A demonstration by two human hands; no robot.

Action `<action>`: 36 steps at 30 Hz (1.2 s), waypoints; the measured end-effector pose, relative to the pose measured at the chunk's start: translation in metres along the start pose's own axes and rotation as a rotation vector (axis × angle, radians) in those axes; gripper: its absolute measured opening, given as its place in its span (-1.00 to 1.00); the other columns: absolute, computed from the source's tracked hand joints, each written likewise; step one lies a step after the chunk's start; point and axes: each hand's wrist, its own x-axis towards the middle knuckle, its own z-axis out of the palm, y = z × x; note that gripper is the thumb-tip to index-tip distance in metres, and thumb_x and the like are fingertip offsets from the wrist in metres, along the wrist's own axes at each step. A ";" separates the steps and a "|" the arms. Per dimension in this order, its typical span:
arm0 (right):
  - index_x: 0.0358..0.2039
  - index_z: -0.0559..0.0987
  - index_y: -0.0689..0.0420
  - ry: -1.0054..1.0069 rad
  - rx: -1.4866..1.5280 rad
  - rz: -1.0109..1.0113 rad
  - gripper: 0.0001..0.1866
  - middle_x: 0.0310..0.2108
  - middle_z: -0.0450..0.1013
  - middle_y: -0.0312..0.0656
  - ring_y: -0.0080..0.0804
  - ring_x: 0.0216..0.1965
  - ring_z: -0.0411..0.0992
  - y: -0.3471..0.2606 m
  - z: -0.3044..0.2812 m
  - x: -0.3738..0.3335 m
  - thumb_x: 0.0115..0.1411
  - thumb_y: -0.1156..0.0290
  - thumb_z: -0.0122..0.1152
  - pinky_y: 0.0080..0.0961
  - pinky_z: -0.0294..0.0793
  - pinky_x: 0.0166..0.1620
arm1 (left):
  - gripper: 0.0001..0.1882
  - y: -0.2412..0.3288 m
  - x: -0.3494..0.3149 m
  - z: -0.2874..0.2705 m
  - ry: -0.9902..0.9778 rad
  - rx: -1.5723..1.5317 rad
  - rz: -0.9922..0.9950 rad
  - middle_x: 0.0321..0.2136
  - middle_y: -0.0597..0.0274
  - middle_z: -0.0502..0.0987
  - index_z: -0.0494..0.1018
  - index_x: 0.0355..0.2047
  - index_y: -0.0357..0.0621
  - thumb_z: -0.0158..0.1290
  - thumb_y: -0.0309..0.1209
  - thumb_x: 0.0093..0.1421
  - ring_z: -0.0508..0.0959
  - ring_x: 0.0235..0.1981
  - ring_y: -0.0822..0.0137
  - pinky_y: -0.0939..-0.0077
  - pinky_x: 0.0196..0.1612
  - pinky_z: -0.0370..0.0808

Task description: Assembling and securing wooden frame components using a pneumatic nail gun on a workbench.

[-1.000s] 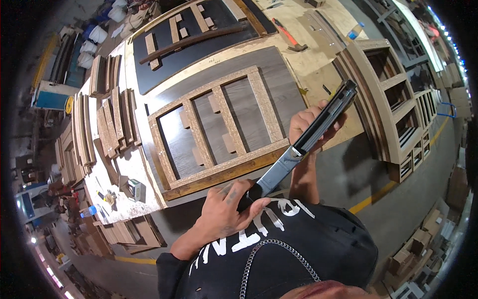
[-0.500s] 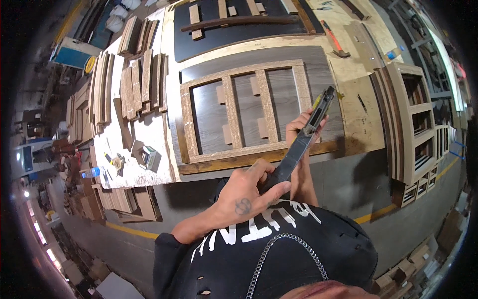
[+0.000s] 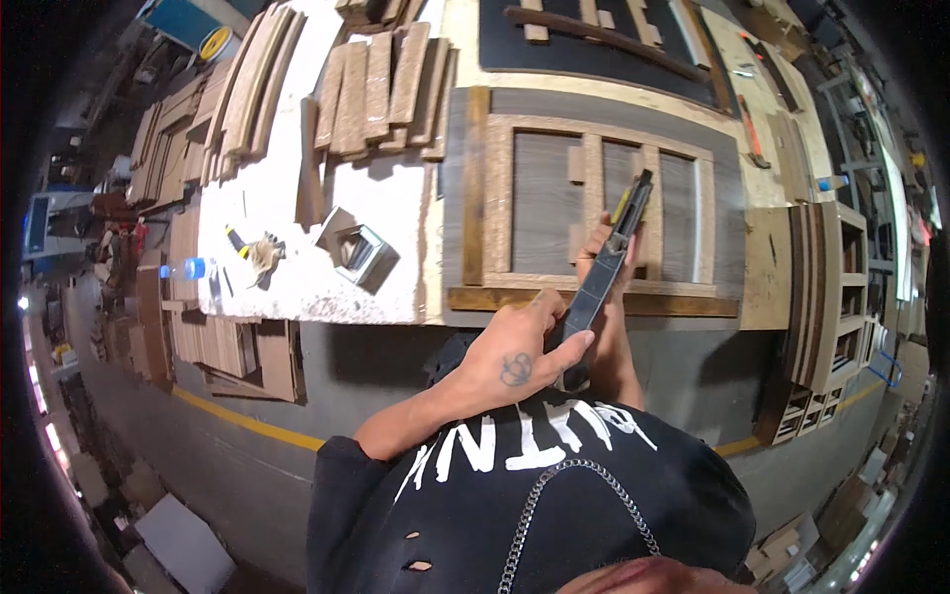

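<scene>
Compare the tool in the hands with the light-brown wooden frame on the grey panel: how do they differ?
The tool is black and grey; the frame is light-brown wood.
The tool is held aslant by the left hand and right hand; the frame lies flat on the grey panel.
The tool is narrow; the frame is broad, with open bays.

Workbench (image 3: 297,300), pale-topped, extending around and beyond the right hand's fingers (image 3: 597,241). Lying directly on it: a grey wood-grain panel (image 3: 544,213), beneath the fingers; a black panel (image 3: 574,51), beyond them; wooden strips (image 3: 379,89), stacked beyond and leftward; a small open box (image 3: 366,255), to their left; an orange-handled hammer (image 3: 753,141), beyond and rightward.
</scene>
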 end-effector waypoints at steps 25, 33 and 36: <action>-0.12 0.41 0.45 -0.190 0.279 0.008 -0.53 -0.64 0.26 -0.40 -0.66 -0.70 0.18 0.069 0.079 0.003 0.23 0.25 0.30 -0.69 0.13 -0.66 | -0.75 -0.314 -0.015 -0.154 0.850 0.221 -0.046 -0.57 -0.01 0.59 0.59 -0.29 -0.29 0.12 -0.31 0.25 0.57 -0.60 0.23 0.34 -0.47 0.50; -0.14 0.43 0.37 -0.124 0.156 -0.061 -0.55 -0.65 0.20 -0.45 -0.74 -0.70 0.13 0.059 0.088 -0.009 0.22 0.22 0.30 -0.73 0.09 -0.66 | -0.89 -0.387 0.016 -0.185 0.727 0.657 -0.270 -0.50 -0.15 0.58 0.52 -0.51 -0.24 -0.01 -0.53 0.02 0.60 -0.40 -0.15 0.01 -0.29 0.49; -0.14 0.43 0.36 -0.127 0.089 -0.105 -0.56 -0.64 0.18 -0.45 -0.73 -0.69 0.10 0.057 0.087 -0.010 0.23 0.22 0.30 -0.71 0.07 -0.66 | -0.83 -0.384 0.034 -0.179 0.577 0.872 -0.426 -0.39 -0.02 0.64 0.60 -0.44 -0.16 0.00 -0.46 0.07 0.62 -0.29 0.02 0.06 -0.08 0.36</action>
